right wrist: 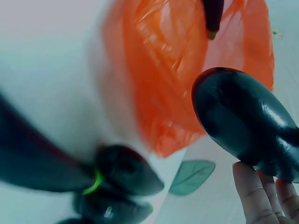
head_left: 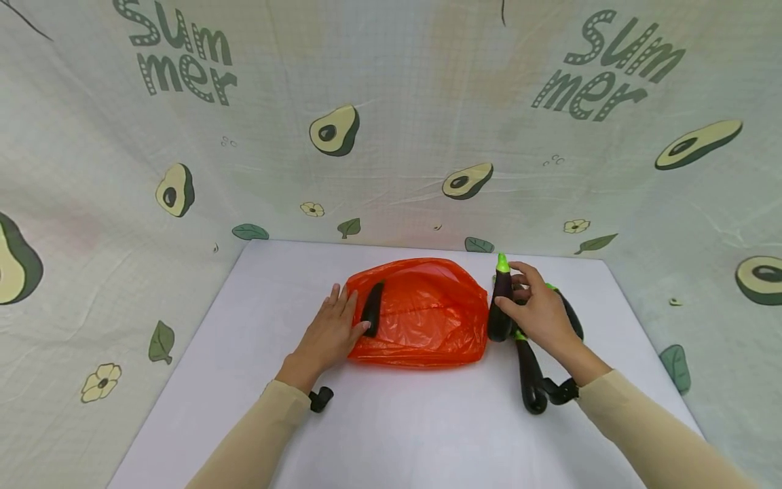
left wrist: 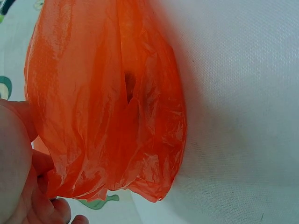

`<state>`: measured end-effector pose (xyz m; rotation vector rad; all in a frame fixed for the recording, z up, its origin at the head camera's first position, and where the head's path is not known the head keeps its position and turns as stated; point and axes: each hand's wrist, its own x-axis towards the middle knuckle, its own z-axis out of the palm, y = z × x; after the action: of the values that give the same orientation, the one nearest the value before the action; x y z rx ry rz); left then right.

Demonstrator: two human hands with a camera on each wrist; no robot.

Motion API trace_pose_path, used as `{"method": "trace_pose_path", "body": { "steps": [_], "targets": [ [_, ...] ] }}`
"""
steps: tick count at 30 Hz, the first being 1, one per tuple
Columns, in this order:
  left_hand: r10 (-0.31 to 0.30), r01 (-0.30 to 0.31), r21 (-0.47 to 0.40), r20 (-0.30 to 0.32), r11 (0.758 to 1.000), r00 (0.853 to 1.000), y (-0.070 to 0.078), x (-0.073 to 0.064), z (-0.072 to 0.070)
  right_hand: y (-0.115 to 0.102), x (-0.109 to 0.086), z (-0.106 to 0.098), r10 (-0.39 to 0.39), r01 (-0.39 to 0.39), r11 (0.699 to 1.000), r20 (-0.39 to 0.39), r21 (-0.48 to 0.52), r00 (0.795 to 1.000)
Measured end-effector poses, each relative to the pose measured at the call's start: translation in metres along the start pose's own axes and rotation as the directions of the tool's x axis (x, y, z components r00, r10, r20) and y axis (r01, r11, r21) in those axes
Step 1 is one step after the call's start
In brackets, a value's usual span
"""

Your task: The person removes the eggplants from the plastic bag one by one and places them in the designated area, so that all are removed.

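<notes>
A red-orange plastic bag [head_left: 427, 333] lies open at the middle of the table, one dark eggplant [head_left: 372, 309] inside by its left side. My left hand [head_left: 326, 333] holds the bag's left edge, thumb over the rim; in the left wrist view its fingers are partly hidden by the bag. My right hand [head_left: 544, 316] grips another eggplant [head_left: 501, 312] upright, green stem up, just right of the bag. Fingertips [right wrist: 250, 184] press its glossy dark side in the right wrist view. More eggplants [head_left: 530, 373] lie beneath and beside that hand, partly covered by it.
White cloth covers the table [head_left: 415, 435]. Behind it and at both sides hangs a pale curtain [head_left: 391, 81] printed with avocados, leaves and lettering. Black wrist cameras [head_left: 320, 399] sit at both cuffs, the right one close to the lowest eggplant.
</notes>
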<state>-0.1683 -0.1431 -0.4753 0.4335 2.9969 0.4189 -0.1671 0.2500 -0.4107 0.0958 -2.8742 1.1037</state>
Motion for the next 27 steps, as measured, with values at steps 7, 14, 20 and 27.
{"method": "trace_pose_path", "body": {
  "steps": [7, 14, 20, 27],
  "targets": [
    [0.005, -0.005, -0.013, -0.006, 1.0, 1.0, 0.001, -0.001, 0.001, 0.018, -0.01, -0.017, 0.02, -0.021, 0.999, -0.01, -0.047, 1.0],
    [0.015, -0.015, -0.012, -0.009, 1.0, 1.0, 0.0, -0.001, 0.001, 0.039, -0.017, -0.029, 0.045, -0.047, 0.995, -0.029, -0.093, 0.999],
    [0.013, -0.013, -0.01, 0.012, 1.0, 1.0, -0.001, -0.001, 0.002, 0.053, -0.024, -0.039, 0.05, -0.054, 0.992, -0.037, -0.118, 0.998],
    [0.012, -0.012, -0.007, 0.009, 1.0, 1.0, -0.002, -0.001, 0.003, 0.072, -0.032, -0.049, 0.093, -0.089, 0.987, 0.02, -0.136, 0.995]
  ]
}}
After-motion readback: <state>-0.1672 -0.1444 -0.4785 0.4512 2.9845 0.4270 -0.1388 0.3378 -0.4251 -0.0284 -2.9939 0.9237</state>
